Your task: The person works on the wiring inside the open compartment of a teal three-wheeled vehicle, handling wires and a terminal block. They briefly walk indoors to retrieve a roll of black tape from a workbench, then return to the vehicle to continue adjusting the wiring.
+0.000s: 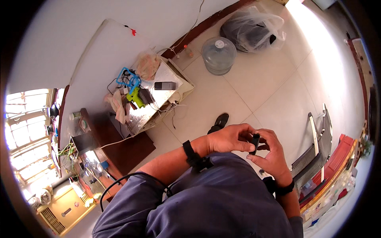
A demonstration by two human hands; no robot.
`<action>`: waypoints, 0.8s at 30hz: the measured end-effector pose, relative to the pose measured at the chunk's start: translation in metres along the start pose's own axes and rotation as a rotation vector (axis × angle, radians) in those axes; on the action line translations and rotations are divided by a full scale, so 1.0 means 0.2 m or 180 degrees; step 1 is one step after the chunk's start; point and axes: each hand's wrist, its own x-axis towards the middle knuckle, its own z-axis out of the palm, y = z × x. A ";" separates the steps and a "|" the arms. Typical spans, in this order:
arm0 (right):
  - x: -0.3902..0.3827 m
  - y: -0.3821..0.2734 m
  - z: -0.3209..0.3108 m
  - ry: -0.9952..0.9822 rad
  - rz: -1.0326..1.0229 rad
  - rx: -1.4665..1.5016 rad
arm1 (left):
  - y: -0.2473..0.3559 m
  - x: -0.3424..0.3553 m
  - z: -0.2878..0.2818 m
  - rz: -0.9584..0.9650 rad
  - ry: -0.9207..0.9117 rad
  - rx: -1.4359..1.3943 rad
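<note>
pale tiled floor (pixel 278 95) spreads out beneath me, meeting white walls (pixel 131 47). to my left, against the wall, stands a low, boxy table covered in shiny silver foil (pixel 163 73), with a dark brown wooden desk (pixel 129 154) nearer to me. on my right is a grey mesh chair with pale frame bars (pixel 303 164), and beside it a red panelled piece of furniture (pixel 349 144).

my own dark blue-grey clothing (pixel 222 198) fills the lower middle. at the far side of the floor a clear plastic bag with dark contents (pixel 248 29) sits just beside a big, round, see-through water jug with a white cap (pixel 219 59). one black shoe (pixel 222 119) shows past my left forearm.

on the foil lie a crumpled pinkish plastic bag (pixel 147 66), a lime-green pistol-shaped tool (pixel 135 97) and, near it, a dark grey oblong box (pixel 164 85).

my hands meet in front of my body, over the floor, a black band around each wrist. my left hand (pixel 233 137) is closed in a pinch on a small, narrow black piece (pixel 255 143), its thumb on the near face. my right hand (pixel 273 152) curls around the other side, fingers bent close to the piece and thumb lower down; i can't tell whether it grips too.
</note>
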 end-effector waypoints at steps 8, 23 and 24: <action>0.33 0.00 0.03 -0.0877 -0.0182 -0.0293 | -0.14 -0.10 -0.13 0.0083 0.0670 -0.0987; 0.63 -0.08 0.27 -0.1901 -0.0372 -0.0467 | -0.27 -0.36 -0.17 0.0561 0.1401 -0.1690; 0.63 -0.09 0.26 -0.1888 -0.0377 -0.0489 | -0.29 -0.35 -0.19 0.0574 0.1362 -0.1713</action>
